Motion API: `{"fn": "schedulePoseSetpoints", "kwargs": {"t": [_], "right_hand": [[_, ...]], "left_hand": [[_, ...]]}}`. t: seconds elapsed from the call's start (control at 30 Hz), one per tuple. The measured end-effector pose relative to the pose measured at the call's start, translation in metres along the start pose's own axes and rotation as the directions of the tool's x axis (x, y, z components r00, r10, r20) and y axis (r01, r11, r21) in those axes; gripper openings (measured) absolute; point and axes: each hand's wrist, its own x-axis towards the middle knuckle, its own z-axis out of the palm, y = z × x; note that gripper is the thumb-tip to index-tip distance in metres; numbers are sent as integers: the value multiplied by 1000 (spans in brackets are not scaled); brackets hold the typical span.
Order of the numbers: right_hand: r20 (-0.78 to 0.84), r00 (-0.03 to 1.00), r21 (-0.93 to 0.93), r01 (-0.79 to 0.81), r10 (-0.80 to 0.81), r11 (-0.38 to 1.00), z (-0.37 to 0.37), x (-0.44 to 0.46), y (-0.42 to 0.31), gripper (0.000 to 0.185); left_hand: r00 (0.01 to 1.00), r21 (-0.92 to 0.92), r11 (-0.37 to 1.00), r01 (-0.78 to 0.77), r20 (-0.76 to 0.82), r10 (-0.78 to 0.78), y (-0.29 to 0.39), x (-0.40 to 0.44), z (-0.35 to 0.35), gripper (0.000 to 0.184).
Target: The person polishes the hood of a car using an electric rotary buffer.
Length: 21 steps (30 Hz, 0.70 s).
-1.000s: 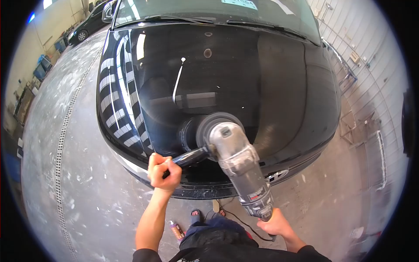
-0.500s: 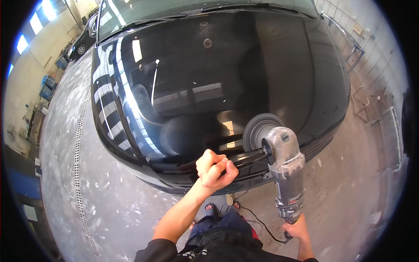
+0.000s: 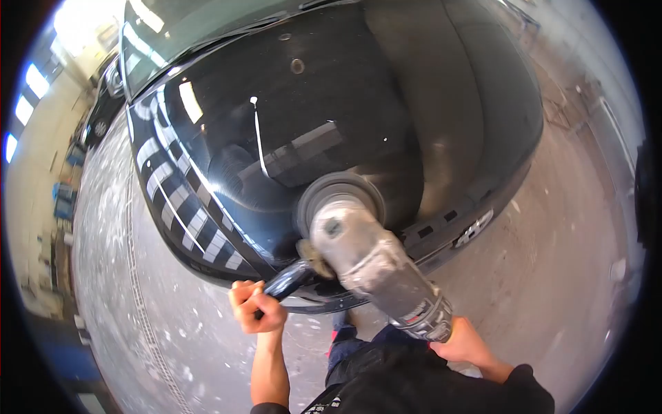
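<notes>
A grey, dusty polishing machine (image 3: 386,269) lies slantwise over the front of a black car hood (image 3: 331,96). Its round pad (image 3: 348,186) rests against the hood near the front edge, blurred as if spinning. My left hand (image 3: 256,307) is wrapped round the black side handle (image 3: 289,277) of the polisher. At the rear end of the machine body, my right hand (image 3: 463,341) is closed round the grip; some of its fingers are hidden beneath. White streaks and window reflections show on the glossy paint.
A grated floor drain (image 3: 138,290) runs along the dusty concrete floor on the left. Another dark car (image 3: 103,110) stands at the far left, with blue bins (image 3: 65,200) by the wall. A metal stand (image 3: 552,110) is at the right.
The polisher has swept left across the hood, its body turning from nearly upright to slanted. Both my hands moved with it, still gripping. The head view has shifted and tilted.
</notes>
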Motion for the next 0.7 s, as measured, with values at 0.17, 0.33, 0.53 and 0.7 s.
{"fn": "schedulePoseSetpoints", "kwargs": {"t": [0.17, 0.33, 0.53, 0.7], "right_hand": [[111, 989, -85, 104, -94, 991, 51, 13, -65, 37], [208, 978, -115, 39, -15, 993, 62, 14, -83, 40], [100, 994, 32, 38, -41, 999, 25, 1, -52, 40], [4, 998, 104, -63, 63, 993, -30, -8, -24, 37]], "left_hand": [[988, 41, 995, 95, -126, -89, -65, 1, -71, 17], [990, 44, 996, 81, -118, -76, -83, 23, -84, 24], [998, -35, 999, 39, -40, -40, -49, 48, -2, 26], [997, -140, 989, 35, 76, -24, -5, 68, 107, 20]]}}
